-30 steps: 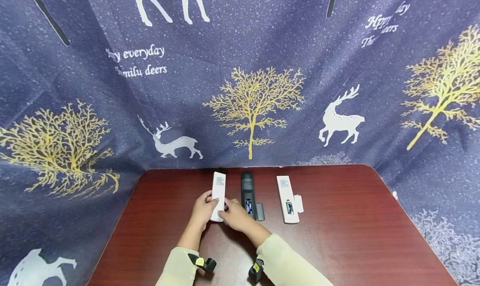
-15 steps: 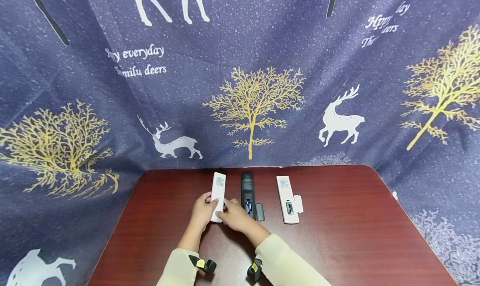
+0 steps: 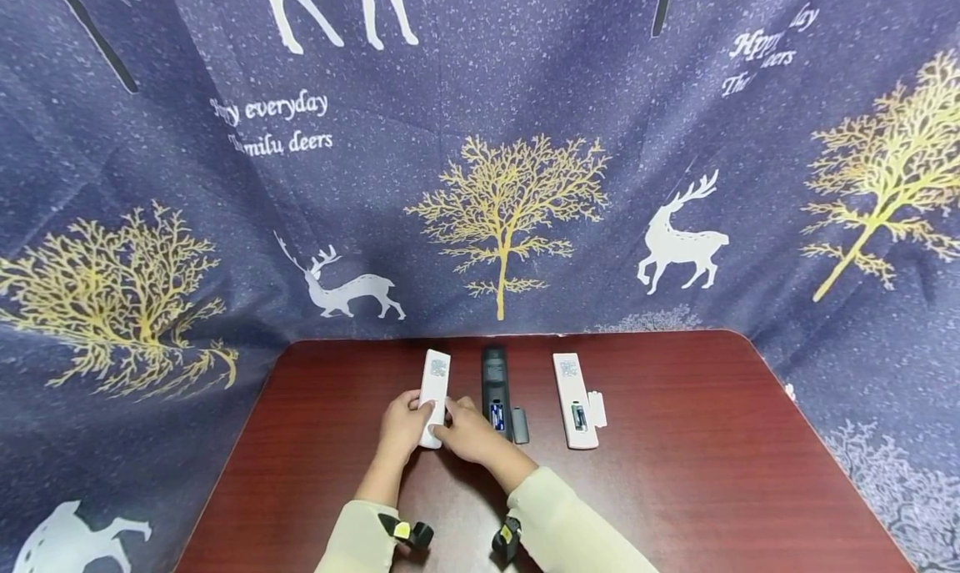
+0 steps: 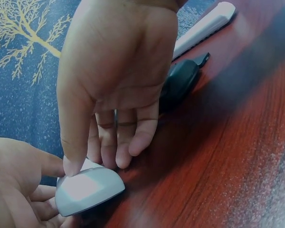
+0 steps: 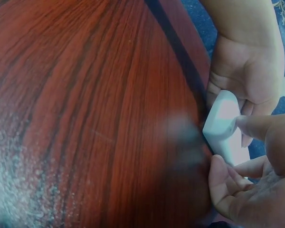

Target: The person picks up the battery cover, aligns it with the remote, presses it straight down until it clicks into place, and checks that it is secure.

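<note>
A dark blue backdrop (image 3: 540, 81) printed with golden trees, white deer and the word "everyday" hangs behind a reddish-brown table (image 3: 675, 498) with visible wood grain. Near the table's far side, left of its middle, is a white remote (image 3: 437, 379), its labelled back facing up and its far end pointing toward the cloth; whether it touches the tabletop cannot be told. Both hands have hold of it near its closer end. The left hand (image 3: 402, 424) grips the left side, thumb on the back and fingers bent around the edge. The right hand (image 3: 472, 434) pinches from the other side — its thumb presses the back close to the near end, the index finger lies against the edge, and the remaining fingers are bent loosely, as the wrist views show. Just right of that hand lies a black remote (image 3: 493, 373), blue batteries (image 3: 497, 416) showing in its uncovered compartment, with a grey cover (image 3: 521, 425) right beside it. Farther right lies a second pale remote (image 3: 570, 381), also back up, a battery (image 3: 579, 417) visible inside; its white cover (image 3: 597, 409) sits along its right side. Both forearms wear cream sleeves (image 3: 356, 538), with a black wrist device (image 3: 406, 530) at each cuff.
</note>
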Demonstrator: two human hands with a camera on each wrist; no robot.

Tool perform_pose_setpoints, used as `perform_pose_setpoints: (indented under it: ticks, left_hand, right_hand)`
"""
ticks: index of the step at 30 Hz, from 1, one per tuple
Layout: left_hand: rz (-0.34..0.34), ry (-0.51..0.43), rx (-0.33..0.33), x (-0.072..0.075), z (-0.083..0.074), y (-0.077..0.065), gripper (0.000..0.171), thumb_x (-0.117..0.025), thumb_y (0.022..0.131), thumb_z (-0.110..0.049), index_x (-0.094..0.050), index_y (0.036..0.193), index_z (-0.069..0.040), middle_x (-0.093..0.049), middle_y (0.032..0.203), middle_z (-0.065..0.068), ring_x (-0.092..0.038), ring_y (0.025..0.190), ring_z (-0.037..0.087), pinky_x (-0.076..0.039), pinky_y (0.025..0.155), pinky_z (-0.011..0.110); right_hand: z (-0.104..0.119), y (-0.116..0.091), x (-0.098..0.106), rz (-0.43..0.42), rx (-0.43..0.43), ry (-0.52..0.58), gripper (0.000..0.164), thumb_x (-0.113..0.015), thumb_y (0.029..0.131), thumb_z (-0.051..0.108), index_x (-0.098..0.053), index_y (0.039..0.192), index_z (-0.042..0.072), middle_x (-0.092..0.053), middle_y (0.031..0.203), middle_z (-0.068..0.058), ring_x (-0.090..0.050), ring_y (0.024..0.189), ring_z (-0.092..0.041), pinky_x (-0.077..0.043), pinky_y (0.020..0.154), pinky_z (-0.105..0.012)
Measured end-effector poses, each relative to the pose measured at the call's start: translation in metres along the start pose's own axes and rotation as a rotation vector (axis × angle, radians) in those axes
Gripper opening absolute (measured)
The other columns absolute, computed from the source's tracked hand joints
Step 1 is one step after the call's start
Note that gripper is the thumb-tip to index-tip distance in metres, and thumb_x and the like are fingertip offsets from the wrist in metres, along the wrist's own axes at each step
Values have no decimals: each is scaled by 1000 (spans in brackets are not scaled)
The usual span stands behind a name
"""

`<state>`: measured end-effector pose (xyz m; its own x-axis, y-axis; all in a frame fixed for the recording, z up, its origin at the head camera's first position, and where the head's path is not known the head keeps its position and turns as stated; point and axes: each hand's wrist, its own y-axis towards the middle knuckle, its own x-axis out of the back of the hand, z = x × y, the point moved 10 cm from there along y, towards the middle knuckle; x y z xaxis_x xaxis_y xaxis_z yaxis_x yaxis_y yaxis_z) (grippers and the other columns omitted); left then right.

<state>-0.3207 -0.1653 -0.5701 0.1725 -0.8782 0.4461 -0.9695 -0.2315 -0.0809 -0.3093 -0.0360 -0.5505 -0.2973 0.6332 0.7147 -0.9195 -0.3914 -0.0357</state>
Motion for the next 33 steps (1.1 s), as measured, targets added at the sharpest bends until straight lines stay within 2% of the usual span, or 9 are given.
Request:
perform_pose_setpoints:
  ticks: [4,11,20,33]
  left_hand:
    - [-8,44,0,3,1,-1,40,-67,93,-18,-66,124,6,-74,111,22,-71,95,29,-58,82,40]
    - [-40,144,-42,10,-3,-1,40,-69,91,-21,-69,121,6,-69,103,20,-65,98,34,-51,88,48]
    - [-49,152,-53,12,0,0,38,-69,90,-20,-70,120,4,-64,100,18,-62,94,33,-49,84,47]
    - [-41,159,-45,11,4,0,44,-65,95,-22,-65,130,5,-62,112,23,-59,103,36,-46,93,52]
  right_hand:
    - [1,0,0,1,-8,-7,67,-64,96,30,-46,144,-13,-55,109,-14,-58,94,-20,-52,89,-39]
    - [-1,1,-3,8,-20,-13,70,-64,96,31,-42,147,-11,-55,118,-17,-60,103,-25,-52,95,-42]
    - [-2,3,-6,6,-25,-68,71,-64,96,33,-42,148,-9,-55,120,-17,-63,101,-26,-53,95,-43]
    - [0,3,-7,-9,-10,-77,72,-65,96,32,-40,150,-8,-55,116,-16,-62,94,-25,-54,91,-41]
